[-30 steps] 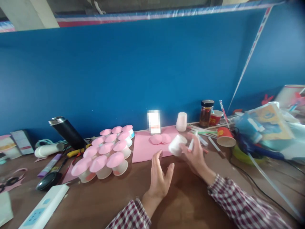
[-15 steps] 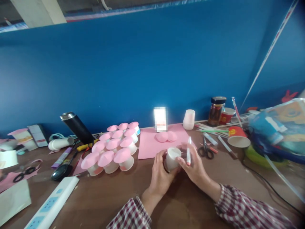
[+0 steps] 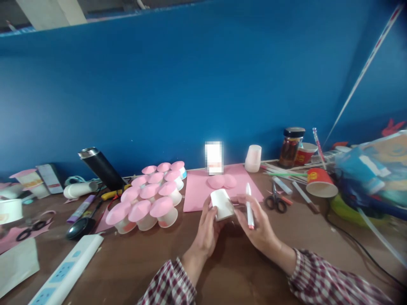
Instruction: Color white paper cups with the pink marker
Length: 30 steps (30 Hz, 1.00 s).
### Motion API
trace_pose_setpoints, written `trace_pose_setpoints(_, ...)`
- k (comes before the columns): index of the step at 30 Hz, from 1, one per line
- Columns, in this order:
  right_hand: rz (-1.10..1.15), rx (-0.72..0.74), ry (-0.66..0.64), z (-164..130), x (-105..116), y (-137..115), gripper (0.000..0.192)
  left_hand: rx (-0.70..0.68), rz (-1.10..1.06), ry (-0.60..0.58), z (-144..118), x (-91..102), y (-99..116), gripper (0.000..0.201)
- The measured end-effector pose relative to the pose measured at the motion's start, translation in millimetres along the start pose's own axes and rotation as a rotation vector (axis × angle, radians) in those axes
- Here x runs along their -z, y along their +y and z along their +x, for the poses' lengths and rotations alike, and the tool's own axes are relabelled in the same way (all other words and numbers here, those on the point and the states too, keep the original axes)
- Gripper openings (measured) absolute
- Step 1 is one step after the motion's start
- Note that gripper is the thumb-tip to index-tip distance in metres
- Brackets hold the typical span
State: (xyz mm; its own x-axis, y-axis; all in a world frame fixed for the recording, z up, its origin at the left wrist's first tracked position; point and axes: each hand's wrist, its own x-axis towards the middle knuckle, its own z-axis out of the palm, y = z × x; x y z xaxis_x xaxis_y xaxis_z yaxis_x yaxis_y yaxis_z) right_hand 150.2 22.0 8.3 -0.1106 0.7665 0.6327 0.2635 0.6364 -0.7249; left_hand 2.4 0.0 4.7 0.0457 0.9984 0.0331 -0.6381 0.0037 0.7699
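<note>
A small white paper cup (image 3: 222,204) is gripped above the brown wooden table (image 3: 127,262) by the left hand (image 3: 207,231); a white marker pen (image 3: 249,206) is clasped in the right hand (image 3: 259,224).

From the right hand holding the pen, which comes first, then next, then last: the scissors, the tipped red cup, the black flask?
Measured from the right hand in the head view:
1. Scissors, just to its right on the table.
2. Red cup, lying on its side farther right.
3. Black flask, far left, leaning near the blue wall.
</note>
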Motion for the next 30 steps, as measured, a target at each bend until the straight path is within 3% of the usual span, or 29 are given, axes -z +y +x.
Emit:
trace_pose_setpoints(6,0.048,-0.028,-0.077,-3,-1,4,0.026,0.026,-0.07,0.009,2,0.8,-1,0.043)
trace_pose_setpoints(11,0.052,0.054,-0.165,-6,-2,3,0.027,0.134,-0.13,0.023,4,1.5,1,0.043)
trace_pose_setpoints(17,0.074,0.103,0.0,-12,2,-7,0.029,0.194,-0.175,0.065,6,1.8,7,0.042)
trace_pose_setpoints(20,0.082,0.163,-0.017,-13,8,-13,0.031,0.187,-0.177,0.144,8,3.4,8,0.033)
trace_pose_setpoints(25,0.021,0.215,-0.053,-9,14,-18,0.025,0.197,-0.153,0.092,8,3.6,5,0.036)
trace_pose_setpoints(30,0.002,0.164,-0.048,-10,12,-13,0.024,0.135,-0.134,0.112,8,3.6,-1,0.037)
